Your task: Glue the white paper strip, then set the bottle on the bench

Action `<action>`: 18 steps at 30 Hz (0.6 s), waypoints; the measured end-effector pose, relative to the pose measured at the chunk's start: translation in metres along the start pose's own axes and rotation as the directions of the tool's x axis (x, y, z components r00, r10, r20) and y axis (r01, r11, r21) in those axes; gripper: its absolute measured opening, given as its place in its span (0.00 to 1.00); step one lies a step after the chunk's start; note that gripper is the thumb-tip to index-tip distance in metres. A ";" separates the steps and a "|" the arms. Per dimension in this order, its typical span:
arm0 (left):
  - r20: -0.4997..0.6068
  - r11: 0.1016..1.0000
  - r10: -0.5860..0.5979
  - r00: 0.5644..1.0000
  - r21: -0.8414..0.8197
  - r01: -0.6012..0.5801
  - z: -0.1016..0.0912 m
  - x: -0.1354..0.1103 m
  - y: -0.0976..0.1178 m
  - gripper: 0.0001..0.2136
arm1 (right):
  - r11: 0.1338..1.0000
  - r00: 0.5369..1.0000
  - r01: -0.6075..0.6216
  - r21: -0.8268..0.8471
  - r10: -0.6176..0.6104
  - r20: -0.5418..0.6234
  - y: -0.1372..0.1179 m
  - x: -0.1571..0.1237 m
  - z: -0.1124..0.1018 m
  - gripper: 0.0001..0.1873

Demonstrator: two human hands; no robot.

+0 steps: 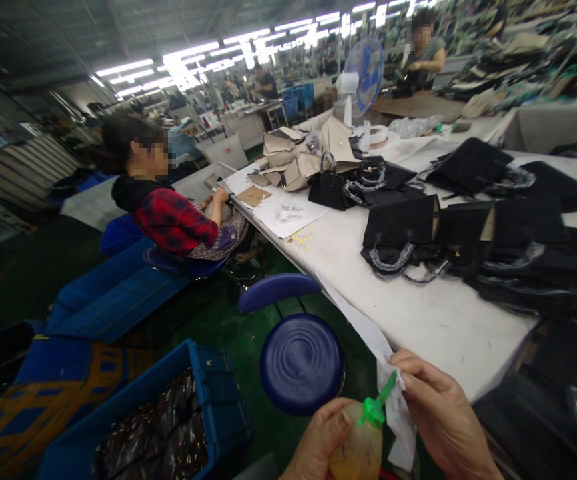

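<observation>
1. My soft bottle (355, 450) is closest. My left grip (321, 437) wraps around it, maybe to keep it steady.
2. My right grip (441, 413) pinches a white scrap (403, 440) at the tip of the green spout (374, 411), with fingertips close together, likely because the tip is thin.
3. The bottle is held up beside the table (433, 327).
4. Black bags (401, 223) lie bunched there, perhaps so they all fit.

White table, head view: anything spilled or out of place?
Yes: small yellow scraps lie scattered near the edge of the white table, beside the white sheet. They look like stray litter, loose and unevenly strewn.
</observation>
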State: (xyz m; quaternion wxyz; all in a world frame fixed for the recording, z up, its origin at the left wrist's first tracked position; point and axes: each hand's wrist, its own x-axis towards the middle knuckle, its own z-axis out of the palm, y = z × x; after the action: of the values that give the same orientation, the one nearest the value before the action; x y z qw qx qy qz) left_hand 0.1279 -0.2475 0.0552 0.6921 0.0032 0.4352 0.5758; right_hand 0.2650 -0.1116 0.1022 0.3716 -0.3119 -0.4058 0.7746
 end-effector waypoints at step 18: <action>-0.023 0.997 0.076 0.997 0.022 -0.075 0.032 -0.018 -0.001 0.27 | 0.999 0.998 0.017 -0.041 -0.020 -0.063 -0.020 -0.016 -0.003 0.13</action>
State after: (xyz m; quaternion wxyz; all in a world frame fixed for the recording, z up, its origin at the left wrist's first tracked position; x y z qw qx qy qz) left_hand 0.1492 -0.2459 0.0853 0.6645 0.0198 0.4490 0.5970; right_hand 0.2820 -0.1161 0.1210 0.3851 -0.3401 -0.4125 0.7523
